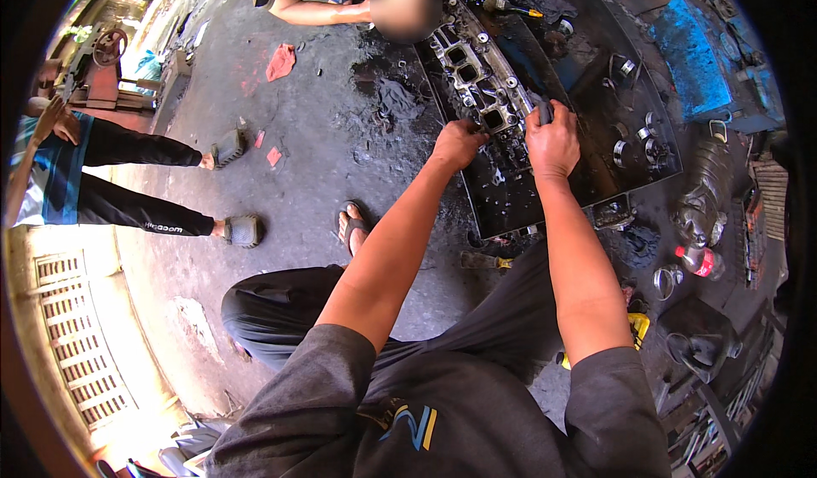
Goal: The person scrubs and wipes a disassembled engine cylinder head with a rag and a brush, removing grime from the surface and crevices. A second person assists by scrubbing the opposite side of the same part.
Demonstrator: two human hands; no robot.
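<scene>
oily black metal tray (630, 150) holds ported cylinder head (477, 78), both hands gripping.

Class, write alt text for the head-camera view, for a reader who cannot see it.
A person's left hand and right hand work on a grimy metal engine part lying in a black oily tray on a stained concrete floor; the right hand grips a small dark tool.

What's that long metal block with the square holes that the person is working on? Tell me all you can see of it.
The cylinder head is a long grey cast-metal engine part, grimy and oily, with a row of squarish ports. It lies slanted in a black metal tray. The left hand rests on its near end; the right hand grips a dark tool beside it.
</scene>
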